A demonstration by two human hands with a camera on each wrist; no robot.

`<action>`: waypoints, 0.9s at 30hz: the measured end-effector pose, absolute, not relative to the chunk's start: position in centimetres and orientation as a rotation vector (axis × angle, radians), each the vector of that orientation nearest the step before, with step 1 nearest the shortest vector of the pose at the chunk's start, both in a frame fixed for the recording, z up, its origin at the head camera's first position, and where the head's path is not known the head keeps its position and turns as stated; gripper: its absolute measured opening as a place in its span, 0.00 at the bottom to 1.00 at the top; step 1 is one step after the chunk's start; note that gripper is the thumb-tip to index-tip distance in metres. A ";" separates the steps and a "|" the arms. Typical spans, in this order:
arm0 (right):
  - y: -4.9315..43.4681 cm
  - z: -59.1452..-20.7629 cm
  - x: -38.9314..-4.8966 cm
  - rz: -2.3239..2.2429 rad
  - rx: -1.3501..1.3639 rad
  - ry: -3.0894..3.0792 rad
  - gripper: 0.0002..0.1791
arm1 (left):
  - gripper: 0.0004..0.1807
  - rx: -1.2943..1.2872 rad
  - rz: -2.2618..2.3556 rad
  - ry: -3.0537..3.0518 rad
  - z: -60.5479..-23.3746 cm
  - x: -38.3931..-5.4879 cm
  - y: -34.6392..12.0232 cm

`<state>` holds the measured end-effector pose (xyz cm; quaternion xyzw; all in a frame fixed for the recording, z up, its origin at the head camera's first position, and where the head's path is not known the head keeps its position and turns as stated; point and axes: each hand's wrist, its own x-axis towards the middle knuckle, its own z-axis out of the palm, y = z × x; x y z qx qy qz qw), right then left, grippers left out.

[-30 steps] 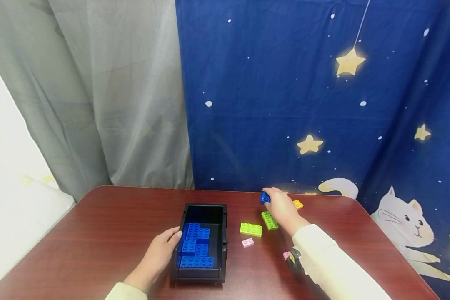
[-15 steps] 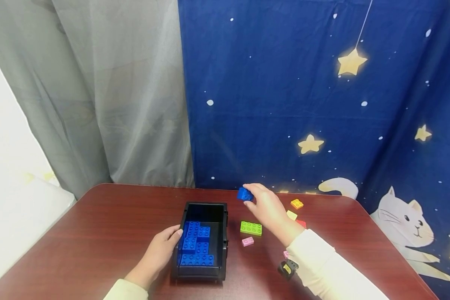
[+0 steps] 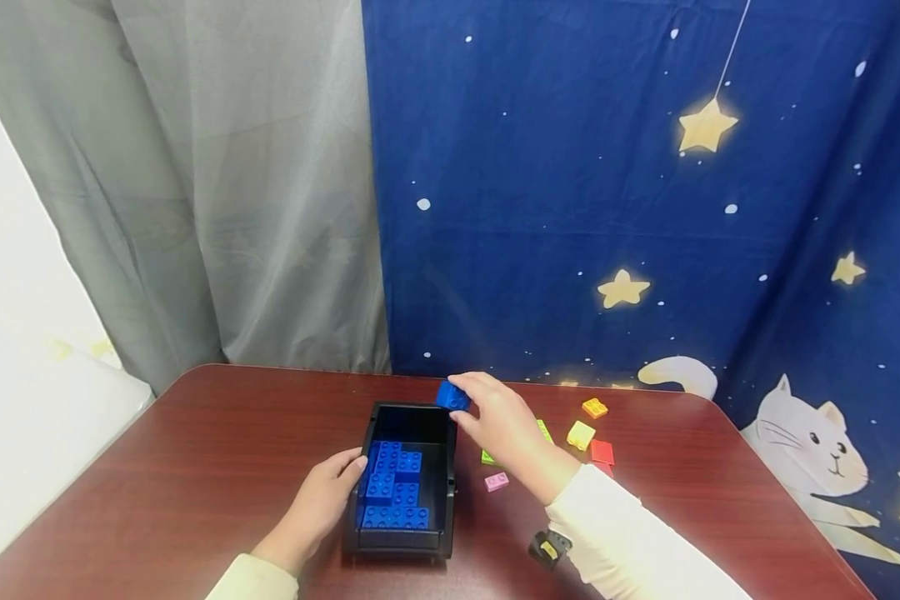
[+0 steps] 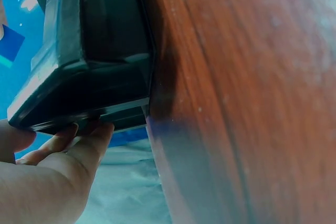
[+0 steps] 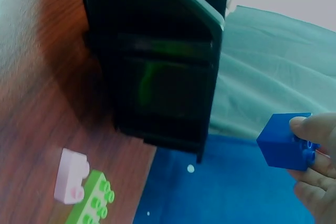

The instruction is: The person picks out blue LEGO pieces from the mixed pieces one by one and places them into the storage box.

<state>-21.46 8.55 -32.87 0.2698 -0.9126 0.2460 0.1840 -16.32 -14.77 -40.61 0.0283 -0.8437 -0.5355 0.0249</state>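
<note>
A black open-top bin stands on the table with several blue toy bricks lying in its left part. At its left wall, my left hand grips the rim, thumb on top and fingers along the outside, as the left wrist view shows. My right hand pinches a blue toy brick between thumb and fingers, above the bin's far right corner. In the right wrist view that blue brick is off the table, apart from the bin, studs toward the palm.
Right of the bin lie a pink brick and green bricks, partly hidden by the right hand. Farther right are a yellow brick, an orange brick and red bricks. Curtains hang behind the table.
My right hand has lifted the blue brick off the far right area and carried it left to the bin's far corner. The left hand keeps its hold on the bin.
</note>
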 end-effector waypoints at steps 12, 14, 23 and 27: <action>6.0 -34.4 -21.9 0.620 0.892 -2.621 0.25 | 0.23 0.089 -1.666 -2.605 -40.6 -16.3 -14.8; 5.7 -34.7 -22.0 0.596 0.887 -2.637 0.25 | 0.23 0.081 -1.662 -2.602 -40.6 -16.3 -14.8; 4.8 -35.3 -22.4 0.462 0.865 -2.704 0.25 | 0.23 0.086 -1.662 -2.610 -40.5 -16.3 -14.8; 4.5 -35.5 -22.5 0.383 0.880 -2.740 0.25 | 0.23 0.085 -1.653 -2.613 -40.6 -16.3 -14.8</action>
